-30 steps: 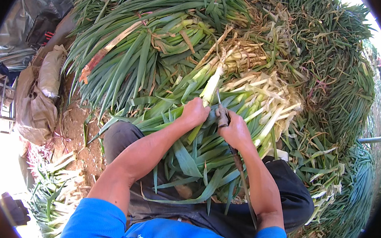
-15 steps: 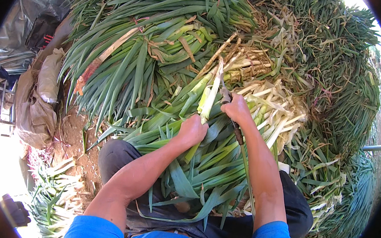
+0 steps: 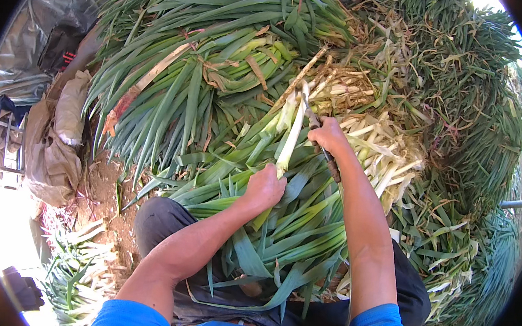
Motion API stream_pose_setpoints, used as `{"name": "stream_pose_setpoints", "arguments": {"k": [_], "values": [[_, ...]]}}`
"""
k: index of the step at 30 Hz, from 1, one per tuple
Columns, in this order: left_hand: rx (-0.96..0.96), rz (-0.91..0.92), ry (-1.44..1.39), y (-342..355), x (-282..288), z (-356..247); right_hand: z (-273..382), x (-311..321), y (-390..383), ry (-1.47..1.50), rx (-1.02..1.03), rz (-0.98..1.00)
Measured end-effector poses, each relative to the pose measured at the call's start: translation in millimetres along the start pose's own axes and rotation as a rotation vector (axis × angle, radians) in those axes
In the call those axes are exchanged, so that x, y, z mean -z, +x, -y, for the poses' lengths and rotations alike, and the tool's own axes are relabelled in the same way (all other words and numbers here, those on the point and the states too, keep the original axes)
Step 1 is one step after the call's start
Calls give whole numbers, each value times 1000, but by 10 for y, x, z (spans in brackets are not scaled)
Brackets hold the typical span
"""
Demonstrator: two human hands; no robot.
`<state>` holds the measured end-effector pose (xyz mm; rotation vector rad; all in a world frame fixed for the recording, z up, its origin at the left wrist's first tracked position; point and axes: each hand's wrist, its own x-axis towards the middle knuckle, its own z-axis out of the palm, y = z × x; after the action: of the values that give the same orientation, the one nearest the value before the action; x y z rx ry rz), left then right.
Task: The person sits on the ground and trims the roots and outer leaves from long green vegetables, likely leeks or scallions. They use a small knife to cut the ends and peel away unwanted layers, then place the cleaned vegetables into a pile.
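Note:
My left hand (image 3: 265, 186) is closed round a long green onion (image 3: 291, 139), its white shank pointing up and away from me. My right hand (image 3: 330, 136) grips a thin dark tool with a narrow nozzle, which looks like an air blow gun (image 3: 332, 167). A thin hose (image 3: 350, 292) trails from it beside my right forearm. The nozzle is close to the upper end of the white shank; I cannot tell whether they touch. More green onions (image 3: 305, 228) lie across my lap, under both hands. Just right of my right hand is a heap of pale stalks and peelings (image 3: 390, 155).
A big pile of untrimmed green onions (image 3: 224, 13) lies ahead on the left. Leafy waste (image 3: 463, 87) is banked up on the right. Pale-stemmed onions (image 3: 90, 272) lie at the lower left, below a brown sack (image 3: 53, 159). A metal bar (image 3: 515, 204) juts in at the far right.
The green onion's shank now looks whiter, with a pale strip standing apart on its left. My right hand and the tool have shifted slightly; my left hand keeps its hold.

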<state>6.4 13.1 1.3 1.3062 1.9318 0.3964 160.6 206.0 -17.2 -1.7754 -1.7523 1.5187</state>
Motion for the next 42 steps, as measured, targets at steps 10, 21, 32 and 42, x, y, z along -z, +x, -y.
{"name": "stream_pose_setpoints", "arguments": {"k": [10, 21, 32, 42], "values": [[-118, -69, 159, -223, -155, 58, -101, 155, -351, -12, 60, -98], [-356, -100, 231, -313, -35, -143, -80, 223, -971, 266, 174, -282], [-264, 145, 56, 985, 101, -393, -956, 129, -1393, 700, 46, -157], [-75, -263, 723, 1733, -327, 372, -1168, 101, -1365, 990, 57, -42]]}}
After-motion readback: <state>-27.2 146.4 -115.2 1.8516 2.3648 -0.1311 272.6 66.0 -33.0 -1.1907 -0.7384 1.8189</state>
